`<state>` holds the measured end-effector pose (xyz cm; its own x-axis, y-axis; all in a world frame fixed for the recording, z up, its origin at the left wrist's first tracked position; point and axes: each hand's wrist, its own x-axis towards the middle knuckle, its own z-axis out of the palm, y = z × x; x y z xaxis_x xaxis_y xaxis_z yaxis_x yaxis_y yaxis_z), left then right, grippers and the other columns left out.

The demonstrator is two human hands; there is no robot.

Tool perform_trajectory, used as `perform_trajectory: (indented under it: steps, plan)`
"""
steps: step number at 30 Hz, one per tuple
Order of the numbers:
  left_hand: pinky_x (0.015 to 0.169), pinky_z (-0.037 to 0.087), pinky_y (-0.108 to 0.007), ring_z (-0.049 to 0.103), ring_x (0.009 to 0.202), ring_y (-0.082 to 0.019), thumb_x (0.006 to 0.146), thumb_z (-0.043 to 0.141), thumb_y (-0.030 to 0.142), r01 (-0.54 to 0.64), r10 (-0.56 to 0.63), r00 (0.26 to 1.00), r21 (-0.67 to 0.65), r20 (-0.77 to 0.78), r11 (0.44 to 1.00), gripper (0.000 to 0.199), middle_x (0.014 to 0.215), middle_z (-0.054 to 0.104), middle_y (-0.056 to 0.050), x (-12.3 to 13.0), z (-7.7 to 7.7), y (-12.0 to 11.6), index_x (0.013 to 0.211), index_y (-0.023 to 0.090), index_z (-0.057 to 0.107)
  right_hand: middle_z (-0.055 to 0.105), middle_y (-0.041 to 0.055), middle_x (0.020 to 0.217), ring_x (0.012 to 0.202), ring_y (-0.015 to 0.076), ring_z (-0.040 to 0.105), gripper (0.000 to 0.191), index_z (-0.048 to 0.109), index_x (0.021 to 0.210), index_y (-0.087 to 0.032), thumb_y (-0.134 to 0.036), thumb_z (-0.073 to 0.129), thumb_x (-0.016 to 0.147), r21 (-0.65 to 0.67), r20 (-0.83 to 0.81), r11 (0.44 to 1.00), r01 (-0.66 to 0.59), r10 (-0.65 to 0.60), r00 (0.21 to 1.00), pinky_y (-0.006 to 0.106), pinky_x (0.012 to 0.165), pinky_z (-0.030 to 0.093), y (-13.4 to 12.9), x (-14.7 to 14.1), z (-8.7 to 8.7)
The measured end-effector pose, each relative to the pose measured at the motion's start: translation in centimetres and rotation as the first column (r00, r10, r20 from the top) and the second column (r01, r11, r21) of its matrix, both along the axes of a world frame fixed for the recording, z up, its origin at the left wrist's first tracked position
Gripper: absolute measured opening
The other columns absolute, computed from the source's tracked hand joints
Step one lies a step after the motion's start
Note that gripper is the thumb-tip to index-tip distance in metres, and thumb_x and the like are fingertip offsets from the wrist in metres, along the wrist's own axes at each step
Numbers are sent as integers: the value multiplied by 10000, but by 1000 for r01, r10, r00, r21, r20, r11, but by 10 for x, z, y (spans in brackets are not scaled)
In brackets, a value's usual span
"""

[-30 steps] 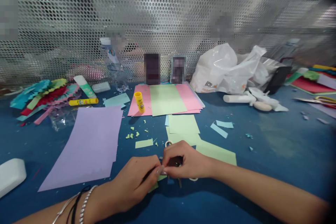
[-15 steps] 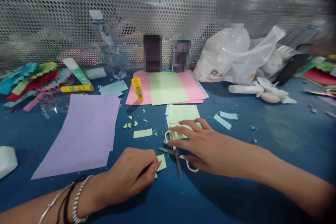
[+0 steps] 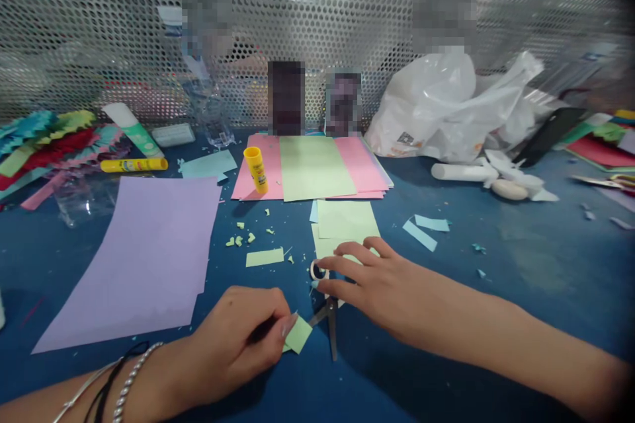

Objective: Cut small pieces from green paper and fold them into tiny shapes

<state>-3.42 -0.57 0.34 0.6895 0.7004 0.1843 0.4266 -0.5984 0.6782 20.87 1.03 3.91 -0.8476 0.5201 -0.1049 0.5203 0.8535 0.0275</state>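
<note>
Pinching slip point(image 3: 299, 335): left hand point(image 3: 245, 337). Right hand point(image 3: 372, 283) splayed, partly covering scissors point(image 3: 332, 309). Purple paper point(image 3: 141, 254) left; bag point(image 3: 429, 106) far right.

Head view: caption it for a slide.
Left hand pinching green paper, right hand spread over open scissors on a blue table.

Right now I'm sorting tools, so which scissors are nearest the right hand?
The white-handled scissors, spread open and partly under the right hand. The other pair, with yellow on it, lies far off at the picture's right edge.
</note>
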Motion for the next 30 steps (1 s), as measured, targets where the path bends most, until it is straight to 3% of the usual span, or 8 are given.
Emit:
perform_trajectory:
  steps: [10, 18, 21, 23, 25, 30]
  plan:
    - [482, 308, -209, 409, 476, -76, 917, 292, 230, -103, 101, 995, -120, -22, 987, 268, 550, 431, 60, 1, -4, 3, 663, 194, 367, 538, 54, 909, 818, 196, 470, 342, 502, 1120, -191, -104, 495, 790, -31, -21, 999, -44, 43, 999, 320, 695, 371, 5, 0, 0]
    - [449, 305, -237, 389, 465, -91, 945, 232, 291, -201, 229, 969, -247, 89, 948, 275, 555, 417, 49, -2, -6, 0, 717, 205, 361, 556, 38, 916, 831, 203, 472, 251, 535, 1022, -230, -98, 477, 817, 78, -42, 997, -6, 9, 999, 300, 649, 366, 10, -1, 5]
    - [452, 326, -246, 405, 479, -100, 948, 217, 329, -270, 322, 936, -300, 141, 915, 285, 562, 435, 37, -2, -8, -2, 741, 205, 369, 581, 20, 843, 769, 171, 497, 204, 529, 1016, -228, -152, 493, 831, -87, -137, 992, 87, -98, 986, 264, 614, 368, 12, -3, 3]
    - [445, 329, -246, 412, 479, -99, 948, 227, 348, -311, 383, 907, -335, 174, 889, 293, 569, 446, 32, -1, -9, -2, 747, 204, 383, 580, 0, 780, 689, 129, 506, 156, 548, 953, -221, -189, 538, 801, -314, -182, 943, 109, -172, 968, 222, 568, 360, 14, -5, 0]
    - [431, 323, -243, 387, 465, -92, 947, 243, 354, -338, 441, 868, -379, 229, 862, 300, 571, 419, 34, 0, -11, -2, 726, 204, 381, 582, -14, 775, 653, 101, 509, 182, 567, 925, -218, -198, 591, 746, -516, -193, 854, 60, -185, 964, 196, 546, 356, 17, -5, -4]
    - [421, 300, -247, 326, 456, -94, 939, 292, 343, -325, 472, 814, -410, 338, 853, 293, 551, 337, 39, 4, -13, 0, 683, 206, 331, 598, -13, 775, 638, 89, 514, 207, 618, 901, -200, -187, 630, 695, -800, -252, 589, -113, -159, 955, 190, 557, 381, 29, 1, -8]
